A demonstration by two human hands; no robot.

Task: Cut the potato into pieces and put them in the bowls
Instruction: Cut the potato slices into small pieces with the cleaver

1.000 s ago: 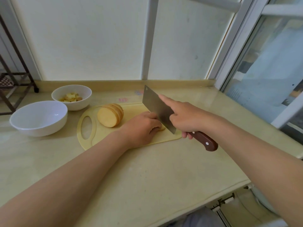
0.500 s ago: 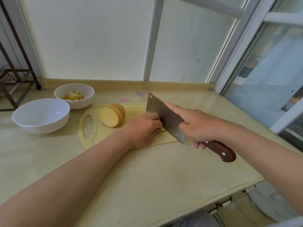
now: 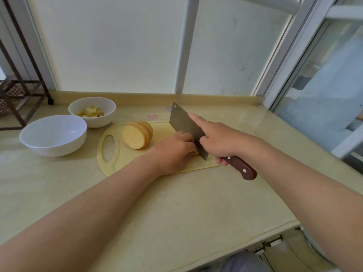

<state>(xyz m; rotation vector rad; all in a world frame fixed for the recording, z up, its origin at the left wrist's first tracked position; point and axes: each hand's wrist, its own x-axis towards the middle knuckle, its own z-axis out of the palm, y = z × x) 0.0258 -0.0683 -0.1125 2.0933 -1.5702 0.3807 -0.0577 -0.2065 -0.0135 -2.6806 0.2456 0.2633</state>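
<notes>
Head view, my right hand (image 3: 218, 142) gripping the brown-handled steel cleaver (image 3: 186, 126), my left hand (image 3: 172, 152) curled over a small potato bit, sliced yellow potato half (image 3: 136, 137) on the pale plastic cutting board (image 3: 110, 165), small white bowl (image 3: 92, 120) holding potato chunks (image 3: 90, 111), larger glossy white bowl (image 3: 53, 143) empty

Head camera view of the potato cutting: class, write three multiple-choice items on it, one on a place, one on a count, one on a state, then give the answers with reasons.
1. Where does the stack of potato slices lie?
A. on the cutting board
B. in the large bowl
C. on the bare counter

2. How many white bowls stand on the counter?
A. one
B. two
C. three

3. What is the state of the large bowl?
A. full of pieces
B. overturned
C. empty

Answers:
1. A, the slices rest on the yellow board beside its handle hole.
2. B, the large bowl and the small bowl behind it.
3. C, its inside shows only white, while the small bowl holds the cut pieces.
</notes>
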